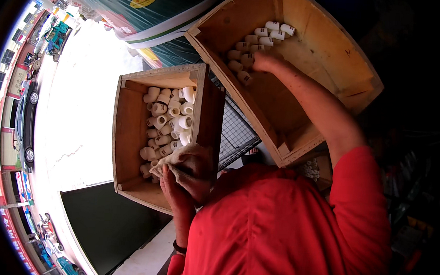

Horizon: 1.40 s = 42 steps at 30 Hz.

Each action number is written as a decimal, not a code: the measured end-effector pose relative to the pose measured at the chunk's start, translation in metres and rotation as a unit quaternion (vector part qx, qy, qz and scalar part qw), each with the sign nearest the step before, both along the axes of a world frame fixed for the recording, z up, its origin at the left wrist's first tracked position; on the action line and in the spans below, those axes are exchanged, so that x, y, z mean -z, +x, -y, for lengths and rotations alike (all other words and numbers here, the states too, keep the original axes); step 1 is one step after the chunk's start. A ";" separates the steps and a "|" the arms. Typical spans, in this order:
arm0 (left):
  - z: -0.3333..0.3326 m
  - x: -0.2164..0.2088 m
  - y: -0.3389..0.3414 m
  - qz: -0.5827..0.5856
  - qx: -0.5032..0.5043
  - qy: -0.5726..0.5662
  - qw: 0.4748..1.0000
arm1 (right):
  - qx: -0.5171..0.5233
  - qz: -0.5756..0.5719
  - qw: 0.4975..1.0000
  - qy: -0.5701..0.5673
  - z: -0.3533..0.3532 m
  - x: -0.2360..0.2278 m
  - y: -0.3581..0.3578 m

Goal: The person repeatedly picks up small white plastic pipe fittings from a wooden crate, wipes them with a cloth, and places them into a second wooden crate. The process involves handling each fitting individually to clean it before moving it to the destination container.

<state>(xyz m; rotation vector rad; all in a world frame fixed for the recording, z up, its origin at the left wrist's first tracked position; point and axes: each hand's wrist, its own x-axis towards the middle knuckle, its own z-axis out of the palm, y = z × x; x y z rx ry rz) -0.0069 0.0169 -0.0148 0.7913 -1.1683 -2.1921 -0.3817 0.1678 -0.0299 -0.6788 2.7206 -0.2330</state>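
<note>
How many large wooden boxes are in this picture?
2: one box left of centre, near the left hand, and one at upper right, with the right hand inside. A container by the red sleeve is partly hidden; I cannot tell whether it is wooden.

Blown-out glare left, deep shadow right

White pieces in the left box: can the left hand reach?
Probably yes: the left hand is beside the white pieces in the open left box, though the cloth it holds could hinder.
</note>
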 end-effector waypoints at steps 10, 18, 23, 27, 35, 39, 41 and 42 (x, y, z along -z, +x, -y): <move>0.064 -0.012 0.048 0.087 -0.173 -0.559 0.806 | -0.044 0.135 0.957 -0.252 -0.004 -0.073 0.036; 0.060 -0.039 0.044 0.149 -0.177 -0.632 0.740 | -0.186 0.041 0.918 -0.348 0.056 -0.102 0.113; 0.052 -0.042 0.041 0.077 -0.202 -0.374 0.902 | -0.260 0.035 0.927 -0.270 0.119 -0.081 0.165; 0.044 0.025 0.092 0.090 -0.188 -0.147 0.967 | -0.334 0.031 0.940 -0.059 0.168 -0.053 0.185; 0.047 0.027 0.101 0.380 -0.149 -0.326 0.853 | -0.440 -0.025 0.872 0.214 0.217 0.040 0.182; 0.047 0.033 0.101 0.324 -0.156 -0.433 0.827 | -0.453 -0.092 0.862 0.207 0.215 0.058 0.186; 0.051 0.031 0.100 0.334 -0.101 -0.455 0.819 | -0.455 -0.099 0.855 0.228 0.215 0.055 0.186; 0.052 0.031 0.098 0.353 -0.083 -0.424 0.830 | -0.462 -0.086 0.852 0.233 0.216 0.055 0.184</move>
